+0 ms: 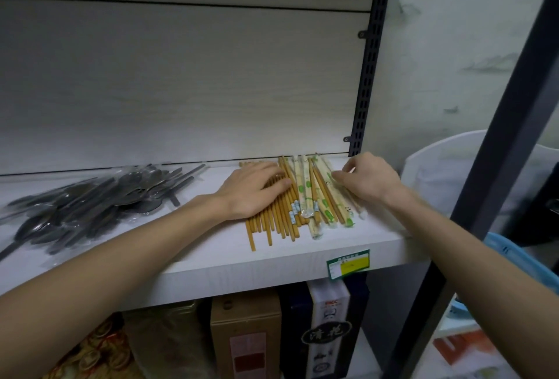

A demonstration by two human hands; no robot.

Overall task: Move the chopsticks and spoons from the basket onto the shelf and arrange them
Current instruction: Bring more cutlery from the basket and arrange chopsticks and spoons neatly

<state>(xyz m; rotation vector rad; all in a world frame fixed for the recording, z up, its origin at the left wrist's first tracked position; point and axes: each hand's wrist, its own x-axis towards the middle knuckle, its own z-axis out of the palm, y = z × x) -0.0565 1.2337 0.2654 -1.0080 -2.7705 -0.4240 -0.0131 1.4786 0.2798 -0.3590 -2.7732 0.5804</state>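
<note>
A row of brown wooden chopsticks (273, 222) lies on the white shelf (211, 257), with paper-wrapped chopsticks (316, 197) beside them on the right. My left hand (254, 188) lies flat on the brown chopsticks, fingers straight. My right hand (367, 177) touches the right edge of the wrapped chopsticks with curled fingers; whether it pinches one I cannot tell. A pile of dark metal spoons (90, 200) in clear wrappers sits at the shelf's left. A blue basket (514, 257) edge shows at the right behind my right forearm.
A green and yellow price tag (348, 263) hangs on the shelf's front edge. Boxes (248, 339) stand on the lower shelf. A dark slotted upright (367, 76) bounds the shelf on the right, and a dark post (499, 151) crosses the right side.
</note>
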